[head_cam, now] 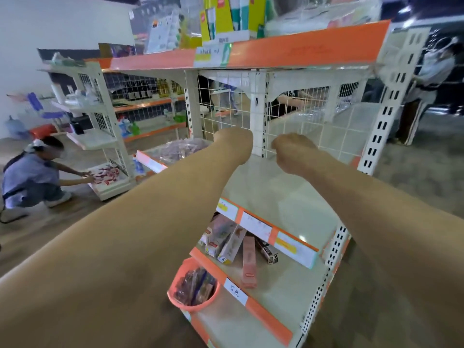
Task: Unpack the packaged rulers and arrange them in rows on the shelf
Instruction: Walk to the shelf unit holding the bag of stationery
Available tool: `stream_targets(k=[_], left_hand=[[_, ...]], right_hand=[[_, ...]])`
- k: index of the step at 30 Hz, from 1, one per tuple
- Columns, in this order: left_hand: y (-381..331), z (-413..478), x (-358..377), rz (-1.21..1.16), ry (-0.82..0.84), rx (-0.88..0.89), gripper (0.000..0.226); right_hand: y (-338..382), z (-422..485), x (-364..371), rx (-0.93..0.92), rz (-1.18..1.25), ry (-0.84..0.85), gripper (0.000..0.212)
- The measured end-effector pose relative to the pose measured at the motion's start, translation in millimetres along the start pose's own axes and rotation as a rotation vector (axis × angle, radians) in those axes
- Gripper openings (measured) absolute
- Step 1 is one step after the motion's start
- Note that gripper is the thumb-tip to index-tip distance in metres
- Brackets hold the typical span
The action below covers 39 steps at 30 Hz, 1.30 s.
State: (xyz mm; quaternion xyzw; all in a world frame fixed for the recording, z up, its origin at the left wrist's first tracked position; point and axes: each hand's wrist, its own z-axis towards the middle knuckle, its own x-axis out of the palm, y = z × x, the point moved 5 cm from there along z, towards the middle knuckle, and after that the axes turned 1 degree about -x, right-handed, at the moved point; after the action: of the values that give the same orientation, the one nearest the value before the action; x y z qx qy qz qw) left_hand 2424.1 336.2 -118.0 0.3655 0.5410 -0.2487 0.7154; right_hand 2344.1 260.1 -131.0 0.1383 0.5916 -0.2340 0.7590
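Observation:
Both my arms reach out over the pale middle shelf board (276, 197), up to its wire-grid back (226, 106). My left hand (237, 144) bends down at the wrist, so its fingers are hidden. My right hand (292, 153) is curled into a fist just above the board, and I see nothing in it. An orange basket (175, 275) hangs at the lower shelf's edge and holds several dark packaged rulers (194, 287). A heap of clear packets (179, 149) lies on the shelf to the left. I see no loose ruler on the board.
Several boxes (226, 239) and a long pink box (248, 262) lie on the shelf below. The top shelf carries yellow-green boxes (226, 18). A person (32, 172) crouches at a low rack on the left; another person (431, 71) stands at the far right.

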Motion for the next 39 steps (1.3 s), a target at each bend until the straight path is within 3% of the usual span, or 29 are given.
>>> stream_targets(k=[3, 8, 14, 23, 33, 37, 39], left_hand=[[0, 30, 6, 0.034, 0.032, 0.005, 0.04], [-2, 68, 17, 0.016, 0.056, 0.03, 0.022], [-3, 98, 29, -0.031, 0.003, 0.091, 0.031], [-3, 132, 49, -0.122, -0.007, 0.305, 0.028], [12, 165, 88, -0.569, 0.176, 0.464, 0.039], [16, 164, 111, -0.788, 0.286, 0.521, 0.032], [16, 160, 124, -0.926, 0.387, 0.506, 0.025]], right_hand=[[-4, 25, 10, 0.021, 0.017, 0.007, 0.04], [-11, 57, 28, 0.045, 0.006, 0.029, 0.041], [-22, 80, 38, 0.089, 0.016, 0.064, 0.033], [-33, 91, 56, 0.29, 0.06, 0.101, 0.04], [-33, 81, 58, 0.545, 0.357, -0.002, 0.041], [-33, 61, 74, 0.632, 0.467, -0.031, 0.036], [-33, 50, 79, 0.708, 0.667, -0.08, 0.03]])
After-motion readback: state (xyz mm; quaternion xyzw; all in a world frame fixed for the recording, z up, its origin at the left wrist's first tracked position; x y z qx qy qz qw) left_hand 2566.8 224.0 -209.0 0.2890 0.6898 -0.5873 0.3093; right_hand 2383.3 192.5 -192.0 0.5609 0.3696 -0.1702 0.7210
